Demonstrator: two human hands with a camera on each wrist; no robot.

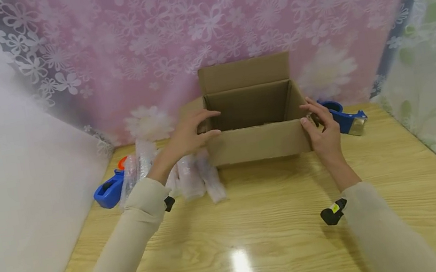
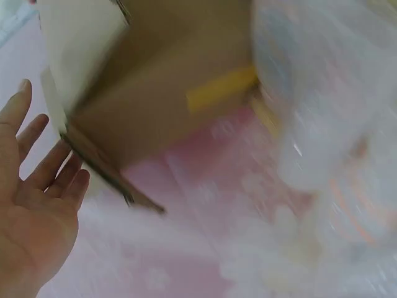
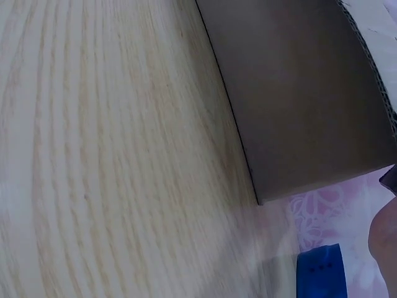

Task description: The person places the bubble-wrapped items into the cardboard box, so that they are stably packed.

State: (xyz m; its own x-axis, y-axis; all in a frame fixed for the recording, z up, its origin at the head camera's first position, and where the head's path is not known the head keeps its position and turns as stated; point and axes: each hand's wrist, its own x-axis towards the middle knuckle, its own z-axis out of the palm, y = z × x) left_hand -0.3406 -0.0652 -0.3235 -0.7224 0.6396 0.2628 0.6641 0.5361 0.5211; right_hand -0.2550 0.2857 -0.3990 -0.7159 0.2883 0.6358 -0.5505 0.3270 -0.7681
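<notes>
An open cardboard box (image 1: 259,143) stands near the back of the table, its back flap raised and its front flap hanging down. My left hand (image 1: 192,133) is at the box's left side, thumb and fingers stretched over the edge. In the left wrist view, the palm of that left hand (image 2: 40,205) faces up, with spread fingers beside a cardboard flap (image 2: 102,164). At the right front corner, my right hand (image 1: 324,131) grips the box edge between thumb and fingers. Only a sliver of the right hand (image 3: 383,242) shows in the right wrist view.
Several bubble-wrapped items (image 1: 190,178) lie left of the box, partly behind my left arm. A blue tape dispenser (image 1: 108,190) stands at the far left, with an orange ring (image 1: 122,163) behind it. Another blue tape dispenser (image 1: 344,120) lies right of the box. Flowered cloth (image 1: 225,20) hangs behind.
</notes>
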